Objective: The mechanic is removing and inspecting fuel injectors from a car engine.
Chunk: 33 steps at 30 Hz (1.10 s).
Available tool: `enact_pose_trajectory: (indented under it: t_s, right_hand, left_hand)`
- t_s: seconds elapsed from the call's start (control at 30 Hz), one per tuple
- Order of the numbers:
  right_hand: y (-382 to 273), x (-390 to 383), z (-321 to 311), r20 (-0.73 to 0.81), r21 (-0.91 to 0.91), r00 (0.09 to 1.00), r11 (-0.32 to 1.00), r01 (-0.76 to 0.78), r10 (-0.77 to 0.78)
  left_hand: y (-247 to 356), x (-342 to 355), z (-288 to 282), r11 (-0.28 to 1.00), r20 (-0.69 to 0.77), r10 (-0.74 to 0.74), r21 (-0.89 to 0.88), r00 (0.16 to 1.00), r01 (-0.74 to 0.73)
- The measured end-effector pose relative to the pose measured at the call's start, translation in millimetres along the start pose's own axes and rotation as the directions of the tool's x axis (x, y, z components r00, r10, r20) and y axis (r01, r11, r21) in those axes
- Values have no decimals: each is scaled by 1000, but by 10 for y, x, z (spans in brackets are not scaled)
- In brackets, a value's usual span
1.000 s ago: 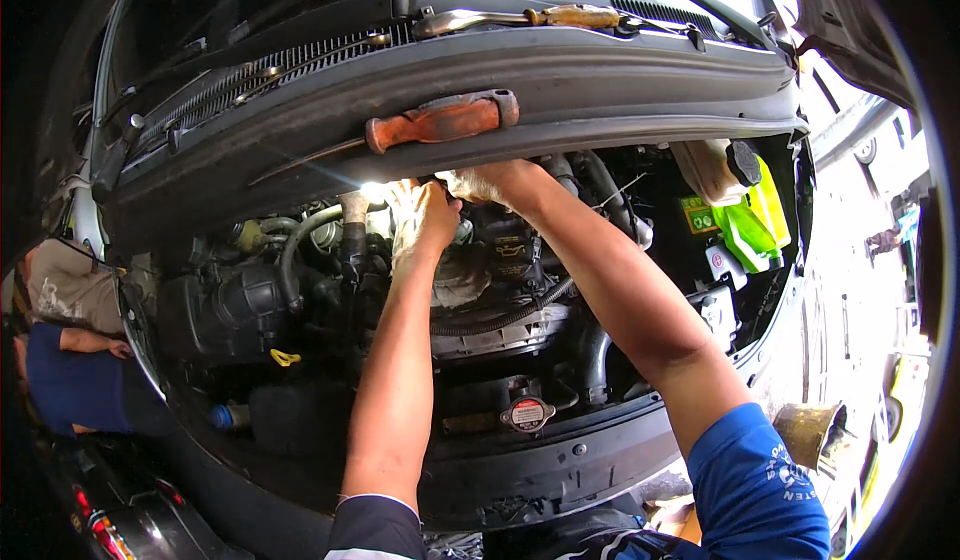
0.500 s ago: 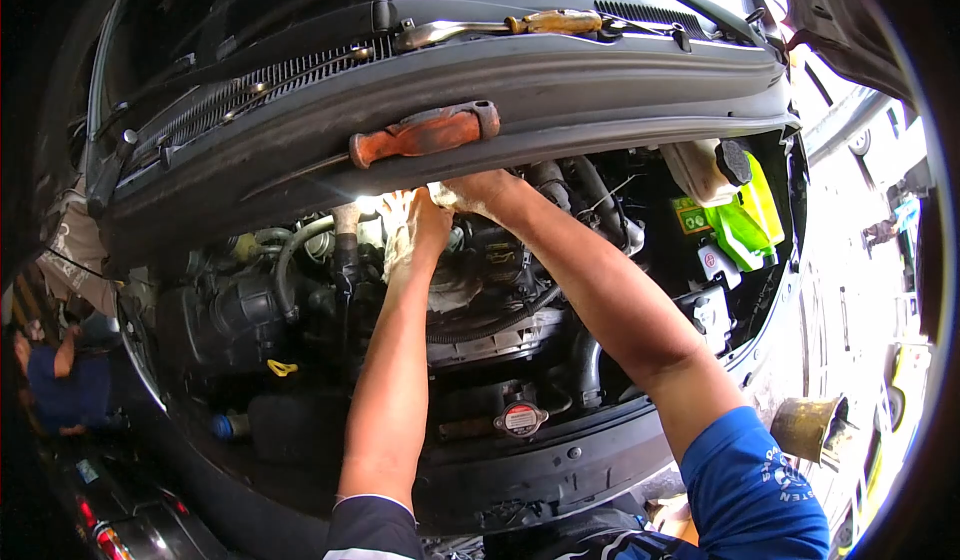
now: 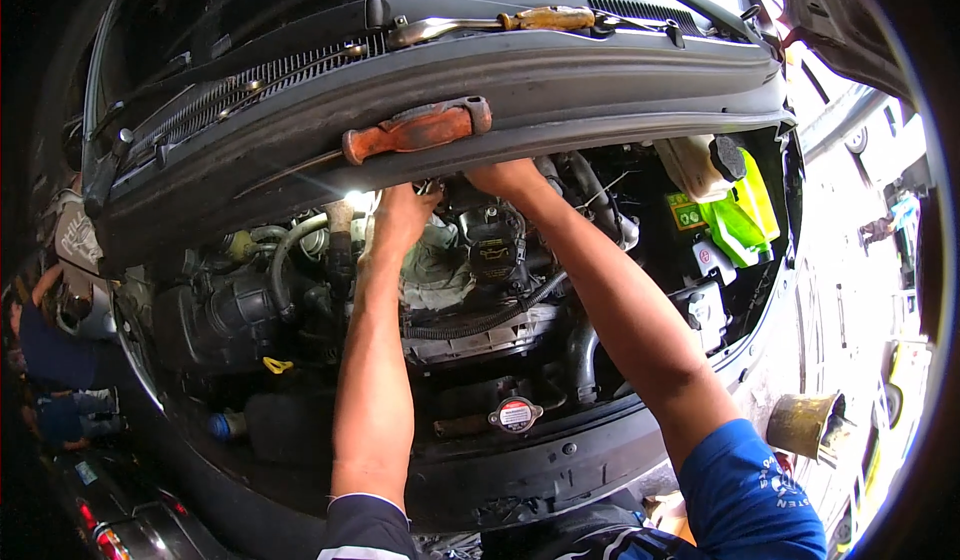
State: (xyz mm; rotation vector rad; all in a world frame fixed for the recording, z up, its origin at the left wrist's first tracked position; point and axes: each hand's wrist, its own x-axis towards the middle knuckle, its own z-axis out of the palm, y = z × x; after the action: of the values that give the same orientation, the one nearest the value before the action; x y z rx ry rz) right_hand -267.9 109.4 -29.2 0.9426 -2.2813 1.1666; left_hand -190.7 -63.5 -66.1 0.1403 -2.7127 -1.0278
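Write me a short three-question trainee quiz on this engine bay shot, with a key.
1. True or false: the orange-handled screwdriver lies on the cowl panel above the engine bay, held by neither hand.
2. Where are the left hand and right hand?
A. Both reaching deep to the rear of the engine bay, under the cowl edge
B. Both on the round red-labelled cap at the front
C. One on each tool lying on the cowl
3. Fill in: the tool with the yellowish handle lies ____ from the person than the orange-handled one.

Key: 1 true; 2 A; 3 farther.
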Motion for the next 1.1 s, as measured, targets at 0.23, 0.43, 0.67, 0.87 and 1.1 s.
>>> enact_pose_trajectory:
  t_s: [0.23, 0.43, 0.67, 0.87, 1.1]
  right_hand:
    - [70, -320, -614, 80, 286, 863, 818, -500, 499]
    - [151, -780, -1423, 175, 509, 697, 543, -669, 695]
    - [365, -1134, -1524, -29, 35, 831, 831, -555, 556]
    - [236, -1125, -1308, -18, 91, 912, 909, -408, 411]
    - [268, -1126, -1190, -187, 69, 908, 927, -369, 375]
  left_hand:
    - [366, 34, 18, 915, 106, 31, -404, 994, 15]
    - [701, -118, 350, 869, 118, 400, -363, 909, -336]
    - [726, -156, 294, 884, 116, 148, -460, 982, -79]
    - [2048, -605, 122, 856, -41, 352, -391, 935, -339]
    - [3903, -459, 1302, 717, 269, 695, -328, 667, -615]
